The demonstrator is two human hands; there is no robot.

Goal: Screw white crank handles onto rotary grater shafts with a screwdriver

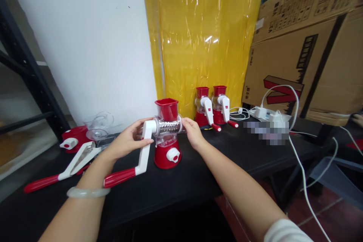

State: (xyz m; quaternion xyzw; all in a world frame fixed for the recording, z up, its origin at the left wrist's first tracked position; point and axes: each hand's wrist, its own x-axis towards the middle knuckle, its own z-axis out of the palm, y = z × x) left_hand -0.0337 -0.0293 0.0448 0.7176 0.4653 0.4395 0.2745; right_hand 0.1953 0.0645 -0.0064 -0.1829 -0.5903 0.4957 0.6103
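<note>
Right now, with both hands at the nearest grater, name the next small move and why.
Perhaps turn the white crank gently: the left hand is at it, the right hand is at the opposite end of the clear housing, and the metal drum shows inside.

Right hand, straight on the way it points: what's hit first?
The clear drum housing of the rotary grater, at its right end. The right hand seems right at that rim; exact contact is unclear.

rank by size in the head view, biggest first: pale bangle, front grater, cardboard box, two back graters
1. Cardboard box
2. Front grater
3. Left back grater and right back grater: too alike to rank
4. Pale bangle
</note>
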